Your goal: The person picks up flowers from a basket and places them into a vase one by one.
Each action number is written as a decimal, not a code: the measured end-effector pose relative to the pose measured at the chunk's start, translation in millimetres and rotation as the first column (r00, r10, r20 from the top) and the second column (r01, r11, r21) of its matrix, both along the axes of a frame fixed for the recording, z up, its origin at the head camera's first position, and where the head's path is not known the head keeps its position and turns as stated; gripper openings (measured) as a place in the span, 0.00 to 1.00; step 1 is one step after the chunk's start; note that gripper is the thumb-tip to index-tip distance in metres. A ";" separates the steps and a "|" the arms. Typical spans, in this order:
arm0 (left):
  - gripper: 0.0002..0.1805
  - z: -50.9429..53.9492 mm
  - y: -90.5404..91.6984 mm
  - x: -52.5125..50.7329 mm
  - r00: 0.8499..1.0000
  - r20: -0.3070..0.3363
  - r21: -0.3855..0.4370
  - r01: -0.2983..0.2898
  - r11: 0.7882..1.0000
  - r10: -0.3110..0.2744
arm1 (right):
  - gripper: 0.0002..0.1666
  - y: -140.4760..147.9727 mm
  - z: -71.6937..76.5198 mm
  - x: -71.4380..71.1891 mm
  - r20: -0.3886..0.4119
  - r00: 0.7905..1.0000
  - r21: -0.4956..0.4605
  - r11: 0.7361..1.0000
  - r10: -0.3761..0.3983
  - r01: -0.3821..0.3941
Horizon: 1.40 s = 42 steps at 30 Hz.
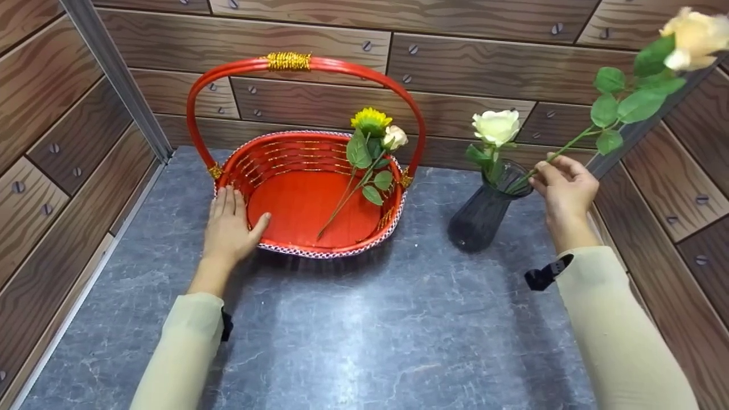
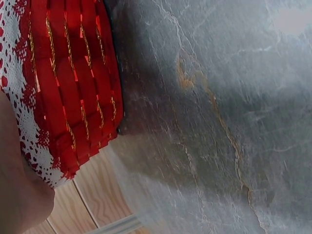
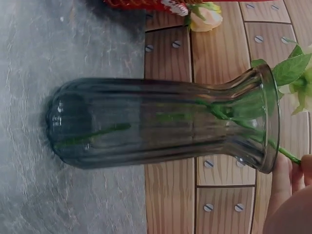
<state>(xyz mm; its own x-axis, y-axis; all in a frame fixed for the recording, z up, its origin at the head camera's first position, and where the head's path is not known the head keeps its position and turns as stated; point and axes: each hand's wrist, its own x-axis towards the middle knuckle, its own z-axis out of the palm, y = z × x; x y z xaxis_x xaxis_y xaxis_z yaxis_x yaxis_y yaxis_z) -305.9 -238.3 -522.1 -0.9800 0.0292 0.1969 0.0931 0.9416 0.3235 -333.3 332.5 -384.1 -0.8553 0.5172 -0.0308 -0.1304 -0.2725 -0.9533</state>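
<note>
In the head view my left hand (image 1: 229,228) rests on the left rim of a red woven basket (image 1: 307,251) with a tall arched handle. Its fingers lie straight over the edge, thumb spread apart. My right hand (image 1: 566,191) pinches the green stem of a peach rose (image 1: 692,40) at the mouth of a dark glass vase (image 1: 478,222). The stem slants into the vase, its bloom leaning up and right. A cream-white rose (image 1: 496,126) stands in the same vase. In the right wrist view, green stems show through the ribbed glass vase (image 3: 170,122).
Inside the basket, a yellow flower (image 1: 370,121) and a small pale rose (image 1: 394,137) lean on the right side. White lace trim (image 2: 19,97) edges the rim. Wood-patterned panels (image 1: 455,68) with printed screws enclose the grey marbled table (image 1: 353,330) at the back and sides.
</note>
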 end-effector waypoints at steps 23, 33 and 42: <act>0.49 -0.7 0.5 1.2 1.000 -0.024 0.016 0.008 1.000 -0.007 | 0.10 -0.4 1.0 -1.9 0.038 0.995 -0.026 0.995 -0.095 0.096; 0.50 -2.6 -0.4 1.6 1.000 -0.018 0.008 0.009 1.000 -0.009 | 0.14 1.4 0.7 -1.8 0.043 0.997 -0.083 0.995 -0.059 0.062; 0.50 -0.6 0.0 1.5 1.000 -0.010 0.014 0.009 1.000 -0.009 | 0.13 2.0 2.5 -3.5 0.084 0.995 -0.053 0.997 -0.047 0.052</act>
